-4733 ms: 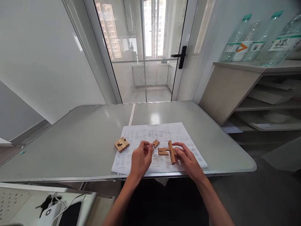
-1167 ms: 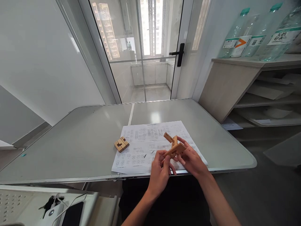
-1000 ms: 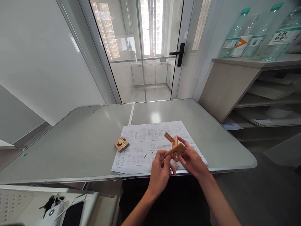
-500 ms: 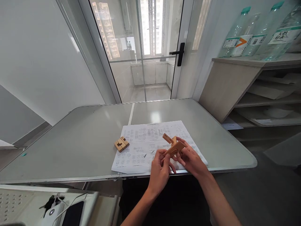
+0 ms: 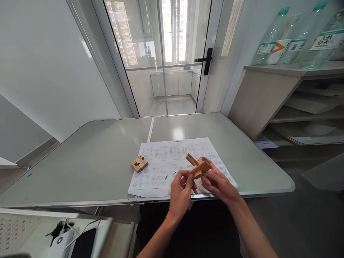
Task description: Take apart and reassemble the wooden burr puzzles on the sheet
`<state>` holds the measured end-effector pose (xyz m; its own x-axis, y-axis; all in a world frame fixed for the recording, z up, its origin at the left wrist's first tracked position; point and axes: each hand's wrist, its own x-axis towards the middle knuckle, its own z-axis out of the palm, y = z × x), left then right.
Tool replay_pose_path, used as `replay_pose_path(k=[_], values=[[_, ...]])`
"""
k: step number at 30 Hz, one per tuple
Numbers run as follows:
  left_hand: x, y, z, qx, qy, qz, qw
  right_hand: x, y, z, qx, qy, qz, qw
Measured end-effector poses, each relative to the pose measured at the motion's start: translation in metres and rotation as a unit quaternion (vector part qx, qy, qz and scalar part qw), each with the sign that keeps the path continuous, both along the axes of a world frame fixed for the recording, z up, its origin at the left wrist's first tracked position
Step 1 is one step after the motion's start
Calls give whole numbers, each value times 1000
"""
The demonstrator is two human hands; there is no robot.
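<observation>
Both hands hold a crossed assembly of wooden puzzle bars [image 5: 198, 166] just above the printed instruction sheet [image 5: 166, 161]. My left hand [image 5: 181, 191] pinches the near end of one bar from below. My right hand [image 5: 218, 182] grips the assembly from the right, fingers curled round it. A second cluster of joined wooden blocks [image 5: 139, 163] lies on the grey table [image 5: 94, 161] at the sheet's left edge, a hand's width left of my left hand.
A glass door [image 5: 166, 57] stands beyond the table's far edge. A shelf unit [image 5: 290, 104] with large water bottles [image 5: 295, 39] on top is at the right. A lower surface at bottom left holds a phone [image 5: 83, 243], keys and a cable.
Earlier the pieces lay on the sheet with each hand on a separate one. Now they are joined and lifted in both hands, and over the last second the assembly tilted slightly.
</observation>
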<state>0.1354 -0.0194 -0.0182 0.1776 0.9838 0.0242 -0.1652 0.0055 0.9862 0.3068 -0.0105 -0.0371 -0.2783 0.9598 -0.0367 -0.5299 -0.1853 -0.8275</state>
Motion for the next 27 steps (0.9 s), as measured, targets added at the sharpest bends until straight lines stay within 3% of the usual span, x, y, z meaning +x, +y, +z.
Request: replay_pose_path(k=[9, 20, 27], values=[[-10, -7, 5, 6, -60, -63, 996, -7, -18, 15, -1, -5, -3, 1000], [-6, -13, 16, 1, -78, -63, 995, -12, -37, 24, -31, 2, -68, 997], [-18, -8, 16, -13, -44, -128, 991, -12, -48, 30, -17, -51, -37, 998]])
